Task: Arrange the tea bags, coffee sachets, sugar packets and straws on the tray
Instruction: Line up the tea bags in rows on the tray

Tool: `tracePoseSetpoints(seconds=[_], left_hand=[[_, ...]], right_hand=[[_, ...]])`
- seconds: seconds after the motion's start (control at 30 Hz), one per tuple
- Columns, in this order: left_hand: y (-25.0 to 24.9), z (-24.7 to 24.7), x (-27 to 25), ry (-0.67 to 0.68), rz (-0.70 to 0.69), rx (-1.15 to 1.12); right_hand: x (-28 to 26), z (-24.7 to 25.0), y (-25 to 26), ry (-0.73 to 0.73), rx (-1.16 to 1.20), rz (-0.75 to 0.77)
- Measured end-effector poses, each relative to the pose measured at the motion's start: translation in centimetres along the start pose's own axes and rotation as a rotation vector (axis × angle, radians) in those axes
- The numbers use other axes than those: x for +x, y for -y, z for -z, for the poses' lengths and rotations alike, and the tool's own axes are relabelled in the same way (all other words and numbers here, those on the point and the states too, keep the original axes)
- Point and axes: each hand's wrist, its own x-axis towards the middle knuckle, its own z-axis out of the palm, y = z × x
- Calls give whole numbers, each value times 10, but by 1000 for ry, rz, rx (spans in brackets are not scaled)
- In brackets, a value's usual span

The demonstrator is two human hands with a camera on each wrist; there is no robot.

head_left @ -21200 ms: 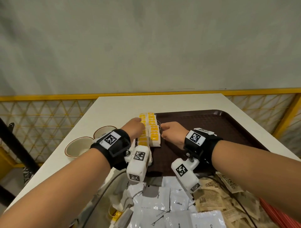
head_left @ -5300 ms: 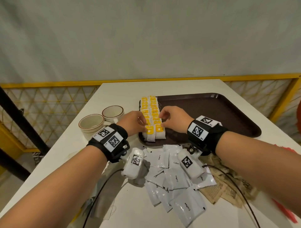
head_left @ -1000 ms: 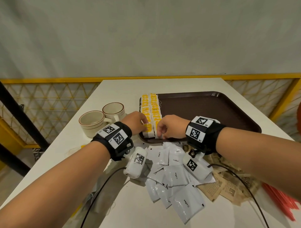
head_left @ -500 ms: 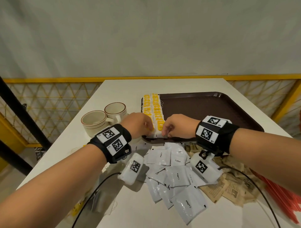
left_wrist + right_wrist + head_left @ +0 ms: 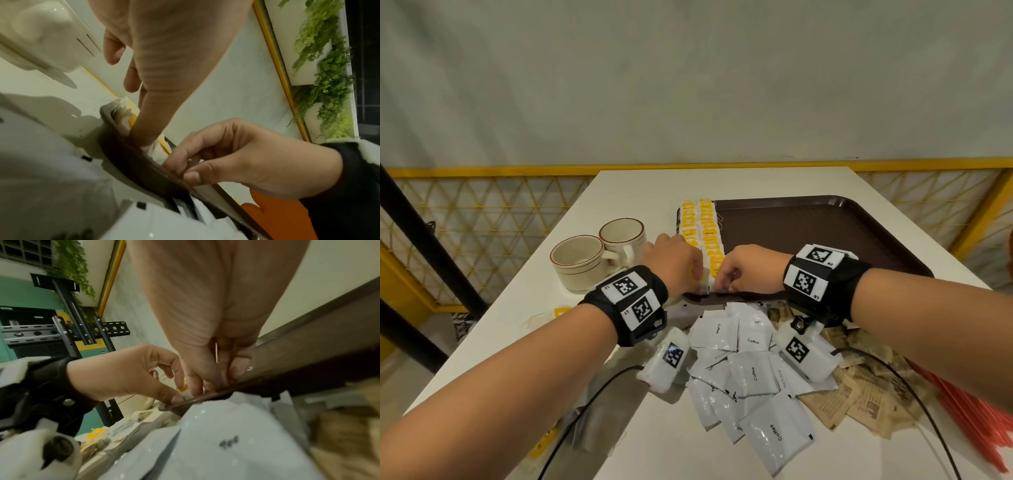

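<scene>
Head view shows both hands at the near left corner of the brown tray (image 5: 825, 233), which lies on the white worktop (image 5: 619, 192). The tea bags (image 5: 709, 233) with yellow tags stand in two rows along the left edge of the tray. The left hand (image 5: 674, 263) rests on the near end of the rows, its thumb pressing down on the last bag. The right hand (image 5: 750, 270) is just beside it, fingers curled – the thumb and fingertips pinch the near edge of a bag at the tray rim. On the worktop, between the tray and its near edge, lie the white coffee sachets (image 5: 753, 377) in a loose pile, with the brown sugar packets (image 5: 866, 401) to their right. The red straws (image 5: 969, 411) lie at the right edge – partly out of view. Two cups (image 5: 599, 257) stand left of the tray.
</scene>
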Motion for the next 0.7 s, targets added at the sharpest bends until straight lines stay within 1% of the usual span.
tracePoseSetpoints(seconds=[0.1,0.23,0.4,0.5,0.7], left_hand=[[-5,-2,0,7,26,29],[-6,-2,0,14,50,-16],[-8,-3,2,25,82,-7],[-8,-1,3,40,96,-17],[-9,-5,4,23,114,-1]], right_hand=[[3,0,5,49,-35,-43],[2,1,3,21,-8,-32],[4,2,7,63,-45,-33],[5,3,7,55,-44,-26],[6,2,7,46,-40,-19]])
